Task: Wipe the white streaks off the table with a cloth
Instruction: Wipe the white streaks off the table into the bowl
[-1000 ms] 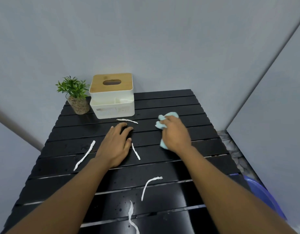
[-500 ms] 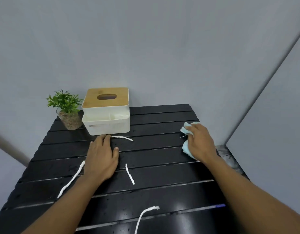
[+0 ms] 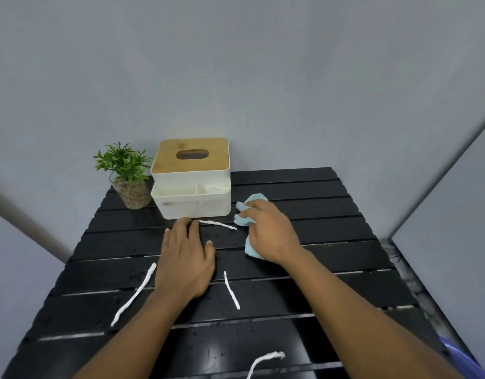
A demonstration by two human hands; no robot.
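Note:
The black slatted table carries several white streaks. One short streak lies just in front of the tissue box, its right end touching the light blue cloth. My right hand presses down on that cloth, gripping it. My left hand rests flat on the table with fingers together, holding nothing. A long streak runs left of my left hand, a shorter one lies between my arms, and a curled one sits near the bottom edge.
A white tissue box with a wooden lid stands at the back of the table, with a small potted plant to its left. Grey walls close in behind and to the right. A purple rim shows at the lower right, beside the table.
My right hand has slid the cloth left from the table's right edge to the streak in front of the tissue box. My left hand stays flat in about the same spot.

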